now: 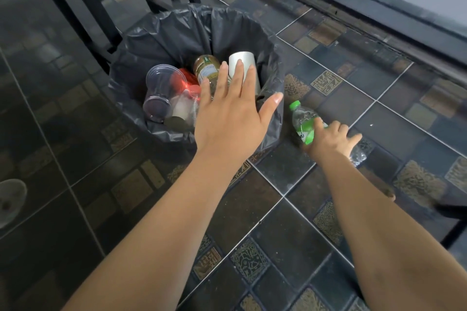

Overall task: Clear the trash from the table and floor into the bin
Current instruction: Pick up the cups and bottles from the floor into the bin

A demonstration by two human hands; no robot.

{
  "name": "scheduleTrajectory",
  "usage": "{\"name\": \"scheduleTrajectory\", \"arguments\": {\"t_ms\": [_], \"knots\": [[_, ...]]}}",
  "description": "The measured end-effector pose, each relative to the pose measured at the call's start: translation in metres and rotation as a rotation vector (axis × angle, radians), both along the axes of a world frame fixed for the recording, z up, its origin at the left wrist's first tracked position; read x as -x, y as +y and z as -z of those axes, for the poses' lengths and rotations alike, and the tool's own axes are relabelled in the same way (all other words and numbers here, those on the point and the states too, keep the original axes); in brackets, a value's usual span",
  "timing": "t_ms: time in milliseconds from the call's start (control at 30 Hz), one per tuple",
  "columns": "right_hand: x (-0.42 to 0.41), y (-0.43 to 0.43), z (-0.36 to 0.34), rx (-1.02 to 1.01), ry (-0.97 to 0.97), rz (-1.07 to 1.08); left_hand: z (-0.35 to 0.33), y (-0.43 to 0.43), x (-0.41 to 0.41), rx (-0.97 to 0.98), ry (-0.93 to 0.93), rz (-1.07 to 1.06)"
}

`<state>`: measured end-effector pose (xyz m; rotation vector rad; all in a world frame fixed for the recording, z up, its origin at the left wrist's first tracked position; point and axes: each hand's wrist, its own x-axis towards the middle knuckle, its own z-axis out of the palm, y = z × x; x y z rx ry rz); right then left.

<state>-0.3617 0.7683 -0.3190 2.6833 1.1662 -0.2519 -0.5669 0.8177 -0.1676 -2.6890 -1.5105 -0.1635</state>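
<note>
A bin [156, 38] lined with a black bag stands on the tiled floor. Inside lie a clear plastic cup [161, 91], something red [185, 81], a glass jar [206, 67] with a green label and a silvery can [242, 60]. My left hand [232, 113] hovers flat over the bin's mouth, fingers straight and spread, holding nothing. To the right of the bin, a clear plastic bottle [303, 118] with a green cap and green label lies on the floor. My right hand [331, 140] grips it around the middle.
Black metal table or chair legs [83, 2] stand behind the bin. A dark rail [353, 0] along the wall runs across the top right. A pale round object [11, 199] sits at the left edge. Another dark leg [452, 212] shows at the right.
</note>
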Motion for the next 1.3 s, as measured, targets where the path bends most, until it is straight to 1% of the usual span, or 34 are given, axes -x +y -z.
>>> {"name": "scheduleTrajectory", "arguments": {"t_ms": [167, 233, 367, 433, 500, 567, 633, 700, 800, 867, 933, 1000, 1033, 1133, 1167, 1233, 1300], "knots": [[0.012, -0.01, -0.039, -0.258, -0.035, -0.007, -0.005, 0.0, 0.001, 0.044, -0.032, -0.002], [0.016, -0.008, -0.061, -0.402, -0.054, 0.006, -0.007, -0.001, 0.002, 0.062, -0.067, 0.009], [0.035, 0.001, -0.122, -0.74, 0.015, 0.066, -0.015, 0.001, 0.009, 0.141, -0.225, 0.102], [0.048, 0.008, -0.154, -0.853, 0.034, 0.047, -0.023, 0.002, 0.018, 0.097, -0.277, 0.123], [0.064, 0.017, -0.182, -0.905, 0.013, -0.033, -0.029, 0.006, 0.033, 0.014, -0.28, 0.068], [0.086, 0.029, -0.2, -0.863, -0.02, -0.172, -0.033, 0.012, 0.055, -0.053, -0.301, -0.046], [0.114, 0.045, -0.211, -0.729, -0.034, -0.306, -0.031, 0.02, 0.08, -0.085, -0.295, -0.181], [0.141, 0.06, -0.216, -0.58, -0.064, -0.367, -0.027, 0.026, 0.104, -0.048, -0.254, -0.294], [0.173, 0.08, -0.216, -0.389, -0.137, -0.381, -0.015, 0.029, 0.131, 0.053, -0.233, -0.358], [0.187, 0.092, -0.215, -0.292, -0.075, -0.403, -0.007, 0.03, 0.141, 0.126, -0.252, -0.364], [0.193, 0.106, -0.216, -0.246, 0.116, -0.404, -0.002, 0.032, 0.145, 0.193, -0.31, -0.367], [0.19, 0.114, -0.221, -0.294, 0.331, -0.357, 0.0, 0.033, 0.145, 0.224, -0.398, -0.365], [0.186, 0.115, -0.225, -0.356, 0.38, -0.332, 0.0, 0.033, 0.144, 0.238, -0.446, -0.367], [0.161, 0.104, -0.238, -0.612, 0.385, -0.234, -0.001, 0.036, 0.142, 0.302, -0.575, -0.385], [0.15, 0.098, -0.242, -0.669, 0.377, -0.203, 0.0, 0.039, 0.141, 0.323, -0.612, -0.397], [0.13, 0.087, -0.246, -0.669, 0.417, -0.154, -0.001, 0.044, 0.139, 0.35, -0.676, -0.426], [0.122, 0.075, -0.243, -0.567, 0.523, -0.145, -0.001, 0.048, 0.135, 0.361, -0.721, -0.462]]}}
